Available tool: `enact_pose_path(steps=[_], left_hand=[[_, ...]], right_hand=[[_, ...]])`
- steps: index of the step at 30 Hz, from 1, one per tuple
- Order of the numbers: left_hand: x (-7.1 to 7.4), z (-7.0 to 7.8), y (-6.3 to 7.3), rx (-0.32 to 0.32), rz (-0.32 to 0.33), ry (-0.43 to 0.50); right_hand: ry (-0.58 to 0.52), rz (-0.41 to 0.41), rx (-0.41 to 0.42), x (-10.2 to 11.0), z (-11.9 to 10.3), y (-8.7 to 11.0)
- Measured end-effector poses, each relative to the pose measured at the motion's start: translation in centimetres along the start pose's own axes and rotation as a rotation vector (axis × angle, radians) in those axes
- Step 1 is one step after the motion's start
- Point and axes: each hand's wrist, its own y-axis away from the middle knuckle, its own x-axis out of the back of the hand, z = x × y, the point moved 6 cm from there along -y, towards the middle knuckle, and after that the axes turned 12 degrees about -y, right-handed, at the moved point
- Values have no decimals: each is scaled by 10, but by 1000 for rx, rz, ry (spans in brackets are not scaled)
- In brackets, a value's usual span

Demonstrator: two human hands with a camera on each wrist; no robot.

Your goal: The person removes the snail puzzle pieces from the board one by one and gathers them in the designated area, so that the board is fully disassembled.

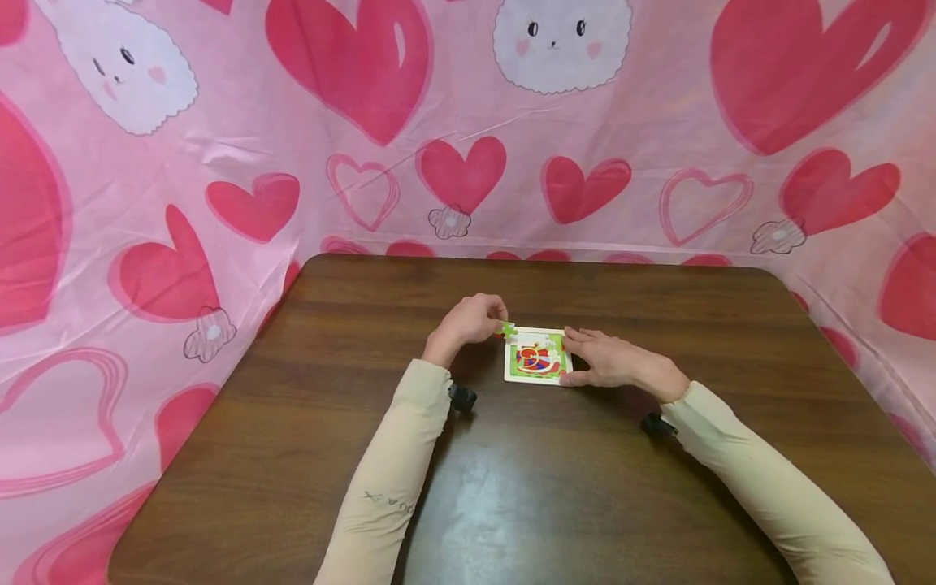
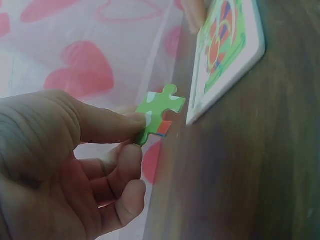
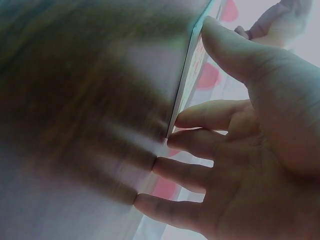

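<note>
Being pinched in the grip of the left hand (image 1: 470,318), a green puzzle piece (image 2: 158,110) is being held near the corner of a puzzle board (image 2: 255,46). Right of that grip, the board is seemingly being steadied by the spread right hand (image 1: 609,358). Fitting is apparently being prepared; alignment is being called for.

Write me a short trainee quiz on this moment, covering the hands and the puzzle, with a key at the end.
1. Multiple choice: what pinches the loose puzzle piece?
A) the left hand
B) the right hand
C) both hands together
2. True or false: the loose puzzle piece is already seated in the tray.
3. Fill in: seen from the head camera, the right hand touches the tray's ____ side.

Key:
1. A, the left hand.
2. False; the left wrist view shows it held apart from the tray.
3. right
</note>
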Motion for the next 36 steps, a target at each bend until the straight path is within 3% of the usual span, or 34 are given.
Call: enact_pose_path(steps=[19, 28, 36], left_hand=[[14, -38, 7, 17, -24, 55], [6, -52, 7, 56, -90, 84], [2, -59, 6, 63, -109, 93]], right_hand=[[-6, -4, -4, 0, -1, -1], [-7, -2, 8, -2, -1, -2], [-16, -8, -18, 1, -1, 0]])
